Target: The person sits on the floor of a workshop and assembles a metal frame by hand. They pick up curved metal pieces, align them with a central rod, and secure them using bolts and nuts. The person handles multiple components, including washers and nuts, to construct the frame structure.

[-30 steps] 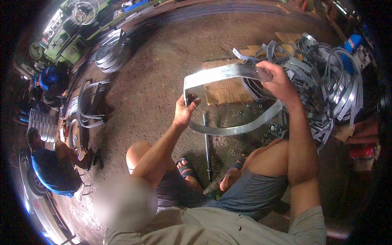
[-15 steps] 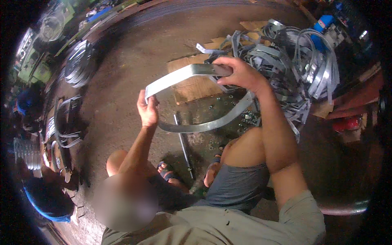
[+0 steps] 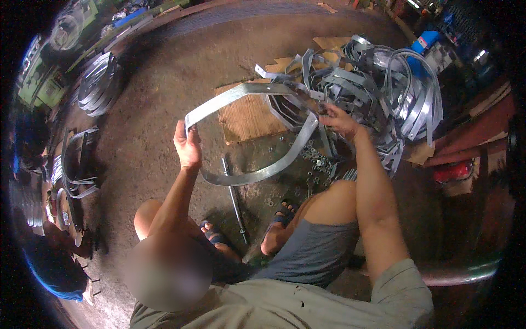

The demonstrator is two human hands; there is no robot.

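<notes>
A bent flat metal band [image 3: 241, 97] forms a large open loop in front of me, above the floor. My left hand [image 3: 188, 147] is closed round its left side, thumb up against the strip. At the loop's right side, my right hand [image 3: 341, 122] has its fingers curled at the end of the lower strip; they are slightly blurred. The upper strip's end, with a hole in it, stands apart just above those fingers. Beneath the loop, a long metal rod [image 3: 235, 204] with a fitting at its lower end lies between my feet.
A big tangled heap of bent metal bands [image 3: 378, 93] fills the right, partly over cardboard [image 3: 249, 122]. Loose nuts [image 3: 320, 163] lie scattered near my right knee. Stacked hoops [image 3: 97, 88] and curved strips [image 3: 76, 164] are at left. A person in blue [image 3: 52, 271] is at lower left.
My right hand has moved down from the upper strip's end to the lower strip's end. The loop's right ends now show apart. The whole view has shifted slightly.
</notes>
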